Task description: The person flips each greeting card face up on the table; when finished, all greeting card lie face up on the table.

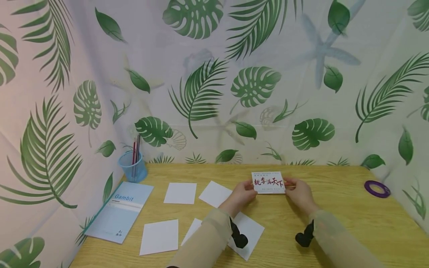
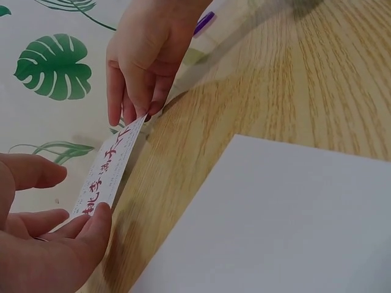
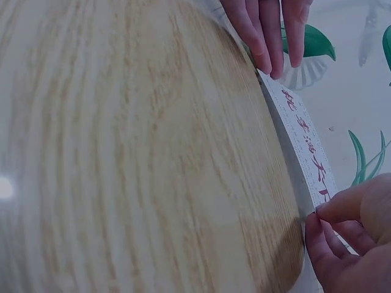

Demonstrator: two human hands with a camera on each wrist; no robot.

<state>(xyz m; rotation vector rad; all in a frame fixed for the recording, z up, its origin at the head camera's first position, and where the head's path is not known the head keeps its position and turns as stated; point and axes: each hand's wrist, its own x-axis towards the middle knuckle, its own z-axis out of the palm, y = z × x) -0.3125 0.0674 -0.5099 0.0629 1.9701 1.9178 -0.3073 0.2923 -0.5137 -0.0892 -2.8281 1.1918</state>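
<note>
A white card [image 1: 268, 183] with red Chinese characters is held up over the far part of the table, its printed side towards the head camera. My left hand [image 1: 242, 195] pinches its left edge between thumb and fingers. At the opposite edge, my right hand [image 1: 300, 193] pinches the card's lower right corner. Both wrist views show the card [image 2: 111, 165] [image 3: 299, 137] tilted above the wood, with a shadow beneath. Near my left forearm lie blank white cards, one [image 1: 216, 193] behind the wrist and another [image 1: 249, 232] partly under the sleeve.
More blank cards, such as this square one [image 1: 180, 193], lie left of centre. A light blue Gambit notebook [image 1: 118, 212] and a blue pencil cup [image 1: 134, 169] stand at the left. A purple tape roll [image 1: 377, 189] lies at the right. Leaf-patterned cloth [image 1: 207, 156] borders the table.
</note>
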